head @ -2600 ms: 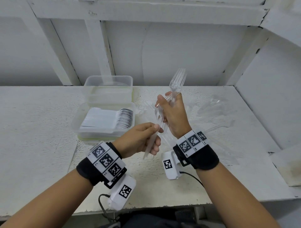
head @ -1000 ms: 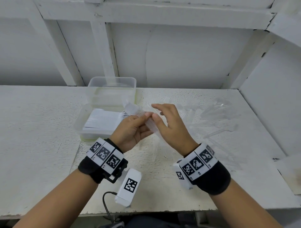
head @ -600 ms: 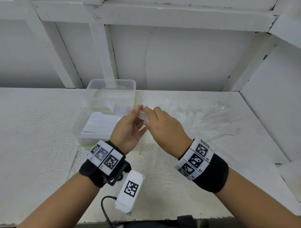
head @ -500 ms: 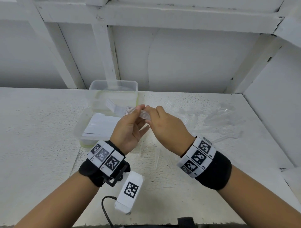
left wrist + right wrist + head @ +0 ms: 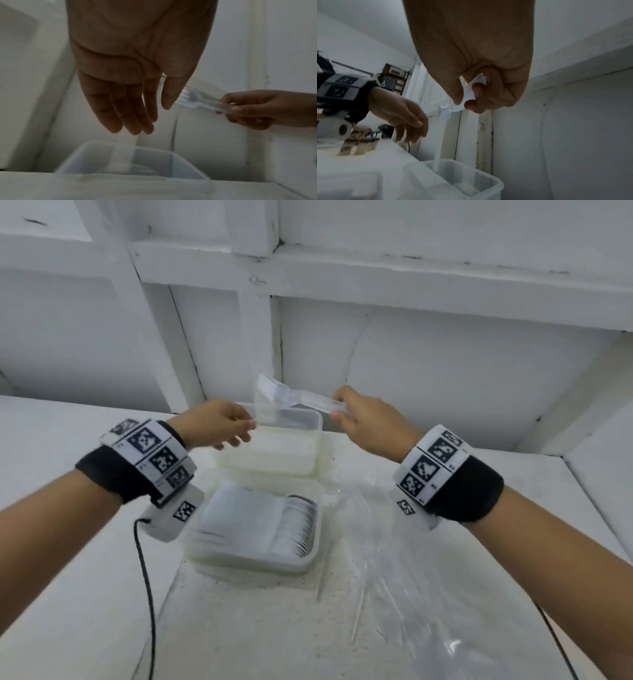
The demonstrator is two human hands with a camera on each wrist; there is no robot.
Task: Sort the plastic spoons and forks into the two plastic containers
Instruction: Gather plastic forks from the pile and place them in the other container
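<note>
My right hand (image 5: 339,409) pinches the handles of a small stack of clear plastic forks (image 5: 294,402), tines pointing left, above the far plastic container (image 5: 308,419). In the right wrist view, thumb and fingers pinch the fork handles (image 5: 471,92) over that container (image 5: 488,180). My left hand (image 5: 236,433) hovers open just left of the tines, holding nothing; its fingers (image 5: 133,115) are straight, with the forks (image 5: 192,100) beside the thumb. The near container (image 5: 308,563) holds a neat row of spoons (image 5: 274,522).
Crumpled clear plastic wrap (image 5: 411,594) with loose clear cutlery lies on the white table (image 5: 68,611) to the right of the containers. A white wall and beams stand close behind the far container. A black cable (image 5: 145,577) hangs from my left wrist.
Both hands have moved forward to the far container. My left hand has let go of the forks and opened; the right hand now holds them alone.
</note>
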